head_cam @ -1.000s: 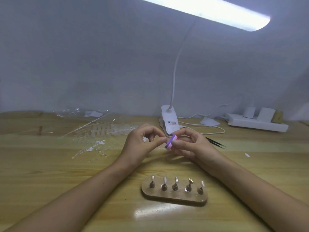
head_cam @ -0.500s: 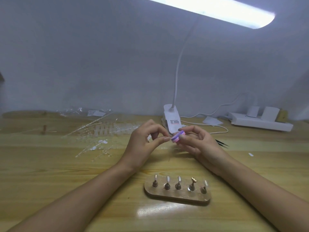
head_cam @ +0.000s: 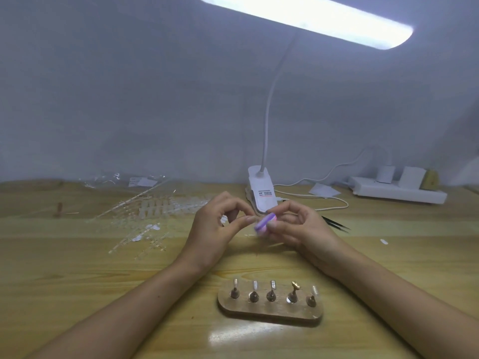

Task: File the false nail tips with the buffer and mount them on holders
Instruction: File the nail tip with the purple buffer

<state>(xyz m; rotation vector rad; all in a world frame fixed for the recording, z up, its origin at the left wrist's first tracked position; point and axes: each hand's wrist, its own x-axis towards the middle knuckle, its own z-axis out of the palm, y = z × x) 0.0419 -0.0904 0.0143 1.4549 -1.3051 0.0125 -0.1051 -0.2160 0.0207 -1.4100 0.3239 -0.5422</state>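
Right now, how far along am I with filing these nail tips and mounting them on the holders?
Done: four of the five holders on the wooden base seem to carry tips. In hand: the right hand holds the purple buffer beside the pinching left hand; any tip there is too small to see. Left: the gold holder, fourth from the left, has no tip yet.

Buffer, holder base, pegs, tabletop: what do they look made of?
Buffer: likely a foam block, matte; purple layer on a pale pink one, soft edges.
Holder base: looks like wood or cork; brown, dull, rough-looking rim.
Pegs: probably metal; dark with bright glints, one brass-coloured.
Tabletop: wood or wood-look laminate; visible grain, glossy, mirrors the lamp.
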